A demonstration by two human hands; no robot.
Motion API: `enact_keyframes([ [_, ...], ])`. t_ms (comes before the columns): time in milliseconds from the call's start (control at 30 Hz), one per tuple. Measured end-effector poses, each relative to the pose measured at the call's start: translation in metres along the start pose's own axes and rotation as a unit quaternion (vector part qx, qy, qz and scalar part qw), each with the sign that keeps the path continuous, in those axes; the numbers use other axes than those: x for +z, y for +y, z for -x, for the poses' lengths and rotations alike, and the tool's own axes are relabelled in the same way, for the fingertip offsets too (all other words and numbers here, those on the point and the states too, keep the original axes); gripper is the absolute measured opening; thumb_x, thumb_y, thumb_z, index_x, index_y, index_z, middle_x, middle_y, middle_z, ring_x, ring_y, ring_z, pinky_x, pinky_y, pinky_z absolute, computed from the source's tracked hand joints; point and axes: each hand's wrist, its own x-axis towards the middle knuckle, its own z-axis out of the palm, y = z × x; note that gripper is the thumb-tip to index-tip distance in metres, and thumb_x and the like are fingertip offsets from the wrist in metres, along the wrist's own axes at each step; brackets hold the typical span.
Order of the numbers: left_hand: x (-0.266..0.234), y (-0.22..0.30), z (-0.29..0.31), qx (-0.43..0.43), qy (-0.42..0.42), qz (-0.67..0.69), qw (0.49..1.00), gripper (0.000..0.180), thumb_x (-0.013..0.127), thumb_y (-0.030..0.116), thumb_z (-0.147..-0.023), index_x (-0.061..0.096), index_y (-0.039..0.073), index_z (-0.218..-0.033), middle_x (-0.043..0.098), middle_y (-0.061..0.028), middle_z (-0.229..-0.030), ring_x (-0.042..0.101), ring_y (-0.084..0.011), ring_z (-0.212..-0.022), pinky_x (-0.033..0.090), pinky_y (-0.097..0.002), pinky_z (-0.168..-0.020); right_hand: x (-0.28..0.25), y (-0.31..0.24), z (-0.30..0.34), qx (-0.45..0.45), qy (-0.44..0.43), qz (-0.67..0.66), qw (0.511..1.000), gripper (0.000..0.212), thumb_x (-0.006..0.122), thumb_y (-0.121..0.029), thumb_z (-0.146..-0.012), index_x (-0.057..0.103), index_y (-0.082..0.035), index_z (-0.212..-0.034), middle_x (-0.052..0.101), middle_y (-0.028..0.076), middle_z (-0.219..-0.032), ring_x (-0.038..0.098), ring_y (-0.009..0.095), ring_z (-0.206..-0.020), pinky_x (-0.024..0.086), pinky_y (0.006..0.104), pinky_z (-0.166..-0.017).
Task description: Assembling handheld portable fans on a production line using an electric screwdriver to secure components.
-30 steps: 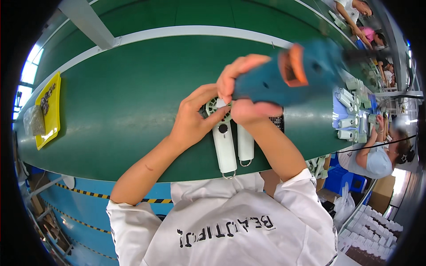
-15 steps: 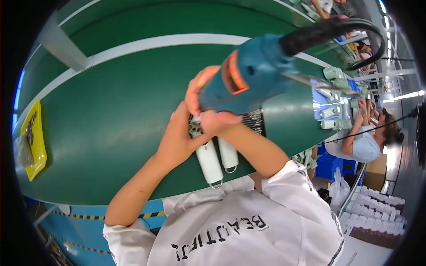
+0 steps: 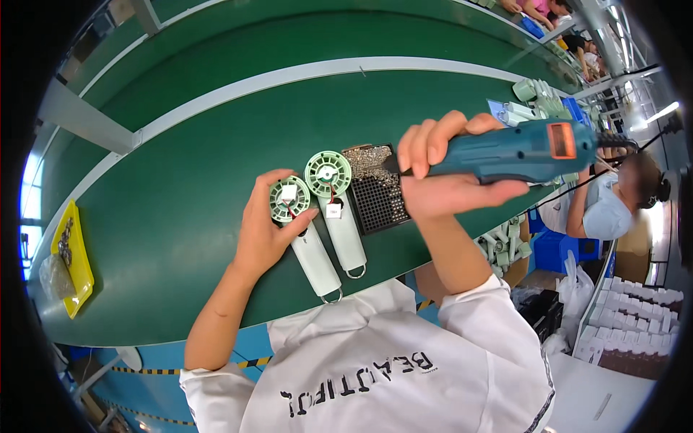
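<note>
Two white handheld fans with round pale-green heads lie side by side on the green table, handles toward me. My left hand curls round the head of the left fan, thumb on one side and fingers on the other. Small white connectors on red and black wires sit on both heads. The right fan lies untouched. Wrapped in my right hand is a blue electric screwdriver, held nearly level. Its front end points over a black screw tray, a perforated plate with many small screws; the bit tip cannot be made out.
A yellow tray with small metal parts and a plastic bag stands at the far left. Fan parts are at the back right, near a seated co-worker. A cable trails from the screwdriver. White boxes are stacked at the lower right.
The screwdriver has swung from upright over the left fan to level over the screw tray, moving right with my right hand. My left hand has shifted slightly left, staying at the left fan's head.
</note>
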Motion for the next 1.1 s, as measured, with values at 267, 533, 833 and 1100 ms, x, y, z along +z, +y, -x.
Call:
enact_keyframes([
  [267, 0.003, -0.005, 0.000, 0.077, 0.041, -0.051, 0.995, 0.066, 0.085, 0.012, -0.066, 0.053, 0.004, -0.123, 0.059, -0.0154, -0.121, 0.058, -0.0310, -0.111, 0.047, -0.0377, -0.094, -0.047, -0.001, 0.026, 0.051, 0.092, 0.151, 0.983, 0.084, 0.032, -0.090, -0.076, 0.046, -0.011, -0.103, 0.047, 0.005, -0.060, 0.043, 0.014, -0.040, 0.038, 0.0282, -0.037],
  [533, 0.003, -0.005, 0.000, 0.069, 0.040, -0.056, 0.995, 0.069, 0.086, 0.013, -0.063, 0.054, 0.004, -0.123, 0.058, -0.0161, -0.123, 0.057, -0.0324, -0.115, 0.046, -0.0401, -0.097, -0.046, 0.009, 0.033, 0.078, 0.083, 0.173, 0.978, 0.086, 0.033, -0.092, -0.074, 0.045, -0.011, -0.102, 0.048, 0.005, -0.060, 0.043, 0.014, -0.040, 0.038, 0.0275, -0.037],
  [833, 0.003, 0.044, 0.002, 0.200, 0.066, -0.160, 0.964, 0.030, 0.083, 0.010, -0.062, 0.072, 0.009, -0.089, 0.059, -0.0063, -0.120, 0.050, -0.0319, -0.119, 0.039, -0.0421, -0.097, 0.000, -0.026, 0.012, 0.064, 0.092, 0.037, 0.993, 0.083, 0.034, -0.087, -0.079, 0.051, -0.011, -0.106, 0.046, 0.003, -0.062, 0.039, 0.013, -0.039, 0.035, 0.0287, -0.037],
  [1100, 0.040, 0.049, -0.012, 0.169, 0.014, -0.087, 0.982, 0.017, 0.083, 0.013, -0.065, 0.072, 0.008, -0.078, 0.059, -0.0030, -0.119, 0.048, -0.0286, -0.117, 0.035, -0.0437, -0.095, 0.020, -0.036, 0.009, 0.106, 0.074, -0.047, 0.991, 0.087, 0.034, -0.093, -0.072, 0.048, -0.013, -0.104, 0.048, 0.005, -0.061, 0.044, 0.015, -0.040, 0.038, 0.0302, -0.039],
])
